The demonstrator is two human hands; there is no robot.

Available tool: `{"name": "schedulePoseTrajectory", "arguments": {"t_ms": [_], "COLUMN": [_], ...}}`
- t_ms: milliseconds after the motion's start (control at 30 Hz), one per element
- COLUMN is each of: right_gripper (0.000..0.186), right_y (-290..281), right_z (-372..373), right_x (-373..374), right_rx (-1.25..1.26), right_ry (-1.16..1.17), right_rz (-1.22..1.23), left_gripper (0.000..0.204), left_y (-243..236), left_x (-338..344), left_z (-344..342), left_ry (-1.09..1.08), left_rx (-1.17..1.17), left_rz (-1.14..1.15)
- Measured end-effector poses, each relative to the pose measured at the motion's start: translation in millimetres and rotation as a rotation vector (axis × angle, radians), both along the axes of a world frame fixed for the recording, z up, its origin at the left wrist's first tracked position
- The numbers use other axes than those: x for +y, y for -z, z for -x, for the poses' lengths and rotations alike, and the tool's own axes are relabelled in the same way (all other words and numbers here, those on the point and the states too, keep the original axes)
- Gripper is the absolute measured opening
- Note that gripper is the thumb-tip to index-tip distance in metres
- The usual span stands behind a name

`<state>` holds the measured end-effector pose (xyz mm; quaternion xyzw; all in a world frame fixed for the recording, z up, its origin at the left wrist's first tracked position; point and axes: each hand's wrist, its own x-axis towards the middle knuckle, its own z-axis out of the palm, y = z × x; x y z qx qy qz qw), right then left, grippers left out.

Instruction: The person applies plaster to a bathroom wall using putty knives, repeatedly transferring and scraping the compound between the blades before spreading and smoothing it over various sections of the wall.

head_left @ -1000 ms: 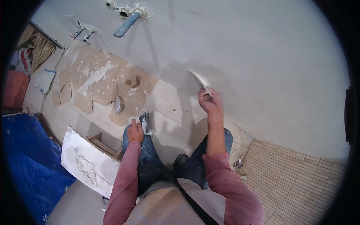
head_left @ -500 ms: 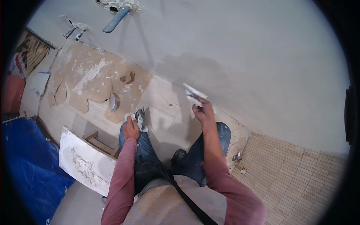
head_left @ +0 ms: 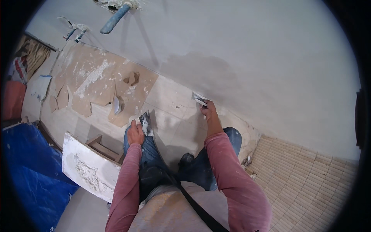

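Right hand (head_left: 208, 111): closed on a putty knife (head_left: 199, 99), now dropped from its higher position to the wall's (head_left: 247, 58) base beside the damp grey patch (head_left: 206, 73); your stroke nears bottom. Left hand (head_left: 135, 133): still gripping a plaster-laden trowel (head_left: 146, 123) at your knee.

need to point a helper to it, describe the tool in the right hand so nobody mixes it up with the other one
Start at the grey plastered wall and drop to its damp dark patch. Just below, the right hand presses a small flat putty knife against the wall; the left hand's tool rests by the knee.

left hand (head_left: 135, 133) closed low by knee, right hand (head_left: 209, 111) reaching forward, fist closed
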<state>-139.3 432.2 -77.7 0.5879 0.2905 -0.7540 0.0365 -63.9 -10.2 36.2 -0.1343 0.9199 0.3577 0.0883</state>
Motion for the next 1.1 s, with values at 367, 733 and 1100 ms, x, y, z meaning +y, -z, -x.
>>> {"name": "schedulePoseTrajectory", "arguments": {"t_ms": [367, 733, 1100], "right_gripper": [0.010, 0.029, 0.009], "right_y": [-98.9, -343.6, -38.2], "right_z": [23.3, -15.3, 5.4], "right_x": [-25.8, -50.6, -37.3], "right_rx": [0.231, 0.576, -0.044], "right_ry": [0.221, 0.051, 0.098], "right_rz": [0.227, 0.076, 0.104], "left_gripper": [0.032, 0.035, 0.032], "left_y": [0.8, 4.5, -2.3], "left_x": [4.7, 5.6, 1.5], "left_z": [-1.5, -0.1, 0.1], "left_ry": [-0.002, 0.014, -0.012], "left_rx": [-0.022, -0.046, -0.033], "left_rz": [0.055, 0.032, -0.007]}}
